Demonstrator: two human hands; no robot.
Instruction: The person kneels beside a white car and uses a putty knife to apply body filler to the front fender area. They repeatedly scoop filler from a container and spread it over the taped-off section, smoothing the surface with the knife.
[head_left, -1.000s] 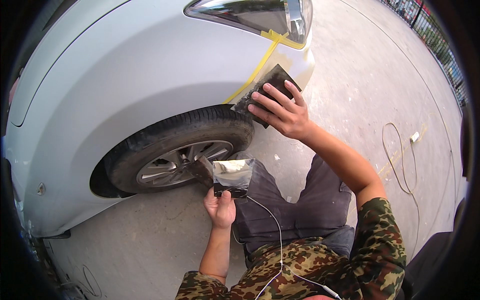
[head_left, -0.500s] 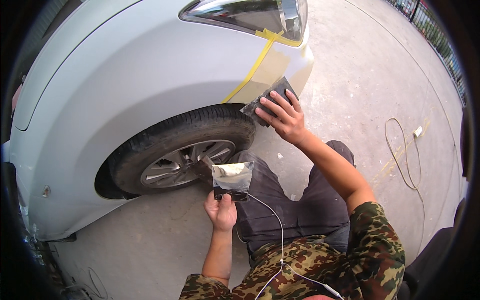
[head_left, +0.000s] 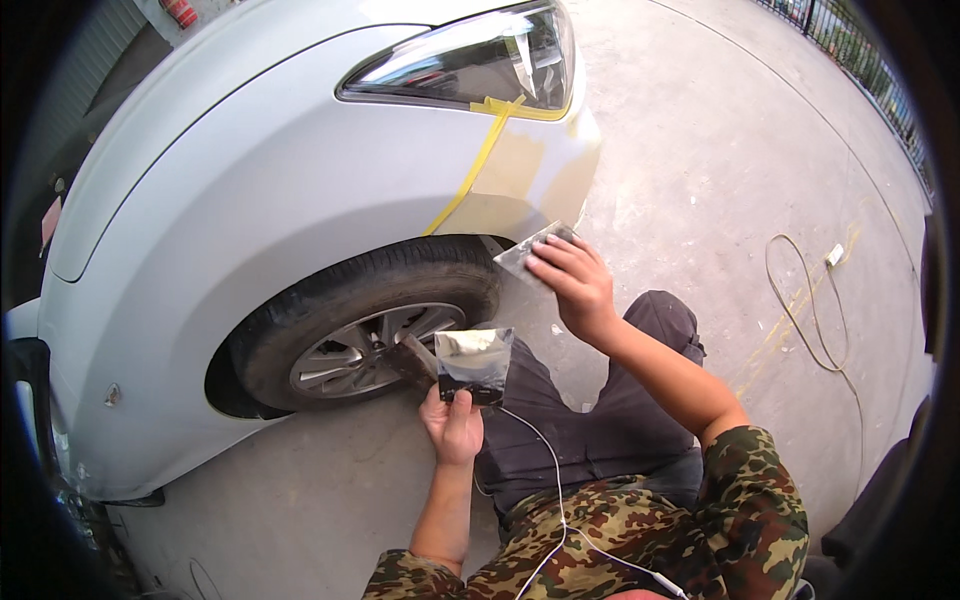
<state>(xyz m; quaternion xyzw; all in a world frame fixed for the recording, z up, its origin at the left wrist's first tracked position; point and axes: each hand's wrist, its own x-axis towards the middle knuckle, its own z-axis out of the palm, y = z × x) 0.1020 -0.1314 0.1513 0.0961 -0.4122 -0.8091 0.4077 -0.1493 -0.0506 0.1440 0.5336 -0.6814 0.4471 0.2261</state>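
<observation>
My left hand (head_left: 452, 430) grips a square plate (head_left: 474, 370) bearing cream-coloured paste (head_left: 470, 342); a dark flat scraper (head_left: 412, 358) sticks out behind it toward the wheel. My right hand (head_left: 585, 295) has its fingers on a flat spreader (head_left: 518, 260) at the lower corner of a white car's bumper, just above and right of the tyre (head_left: 290, 310); whether the spreader touches the bumper I cannot tell. Above it lies a beige patch (head_left: 510, 175) bordered on the left by yellow masking tape (head_left: 466, 178) running down from the headlight (head_left: 460, 65).
The car's fender (head_left: 190, 230) fills the left. My bent legs (head_left: 640, 380) are beside the wheel. A coiled cable (head_left: 800, 300) with a white plug (head_left: 835, 255) lies on the concrete at right. A white cord (head_left: 550, 450) hangs over my front. A metal fence (head_left: 880, 80) runs along the top right.
My right hand and spreader have moved down off the beige patch, exposing more of it, and the spreader is tilted differently. The view has shifted, showing the car lower in the picture.
</observation>
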